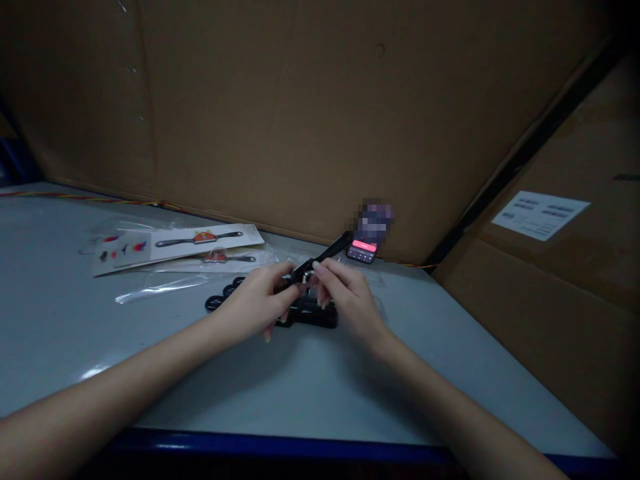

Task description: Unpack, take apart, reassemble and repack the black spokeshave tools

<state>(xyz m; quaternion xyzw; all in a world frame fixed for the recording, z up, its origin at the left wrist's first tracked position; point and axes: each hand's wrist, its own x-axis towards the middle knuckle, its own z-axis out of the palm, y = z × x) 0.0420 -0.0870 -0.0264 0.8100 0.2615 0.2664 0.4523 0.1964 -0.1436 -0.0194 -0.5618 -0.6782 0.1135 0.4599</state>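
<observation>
Over the middle of a grey table (75, 313), my left hand (257, 297) and my right hand (345, 293) meet, both with fingers curled round a slim black tool (327, 253). Its handle sticks out up and to the right. Under my hands lies another black piece (313, 319) with several round black parts (220, 298) lying to its left on the table. What sits between my fingertips is too small and dark to make out.
Printed cards in clear plastic bags (175, 247) lie at the back left of the table. A phone with a lit screen (363, 250) leans near the cardboard wall (300, 113). A labelled cardboard box (550, 280) stands to the right. A blue table edge (280, 445) runs near me.
</observation>
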